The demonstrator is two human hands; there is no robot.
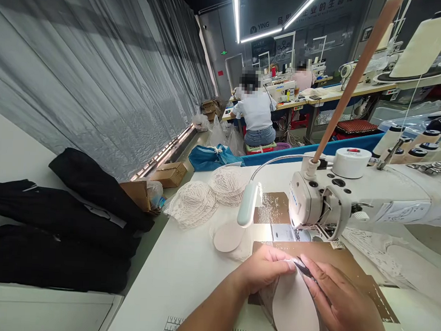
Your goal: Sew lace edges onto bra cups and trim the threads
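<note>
My left hand (263, 269) pinches the upper edge of a pale, oval bra-cup pad (295, 308) with sheer lace around it. From the other side, my right hand (337, 291) is closed around small dark thread snips (302, 268), whose pointed end is against the pinched edge. Both hands are just in front of the white sewing machine (306, 202), over a brown sheet (342, 256) on the table. A second pale pad (228, 236) with lace lies to the left of my left hand. Farther right, more lace with a pad (408, 261) lies beneath the machine arm.
Stacks of white lace pieces (195, 201) rest at the table's far left. A bendy lamp (248, 205) hangs beside the machine head. Thread cones (424, 141) stand at right. Black garments (59, 227) are to the left; a seated person (254, 113) works at another machine ahead.
</note>
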